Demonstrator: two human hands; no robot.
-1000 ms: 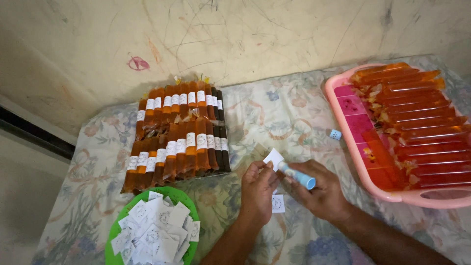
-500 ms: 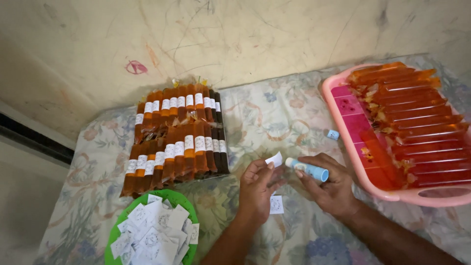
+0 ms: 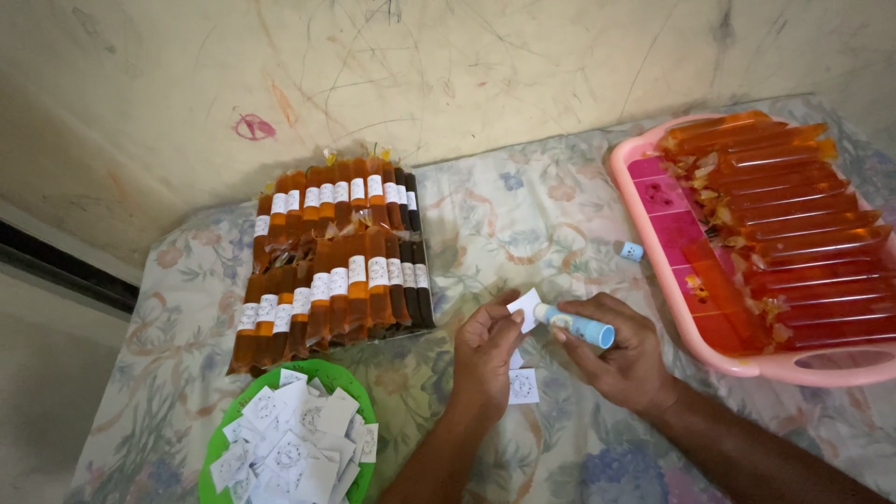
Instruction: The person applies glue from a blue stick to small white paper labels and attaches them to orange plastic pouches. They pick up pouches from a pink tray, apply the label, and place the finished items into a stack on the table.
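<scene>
Both bare forearms are reaching in from the lower edge, converging toward the middle. The left hand point(image 3: 485, 350) is lying back-up, its fingertips pinching together. The right hand point(image 3: 621, 350) is curling its fingers closed, thumb pressing on top, knuckles facing the left hand.

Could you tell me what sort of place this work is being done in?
Probably a home workspace rather than a factory: a floral cloth covers a surface against a scuffed, scribbled wall, with labelled amber packets stacked nearby and a pink tray.
</scene>
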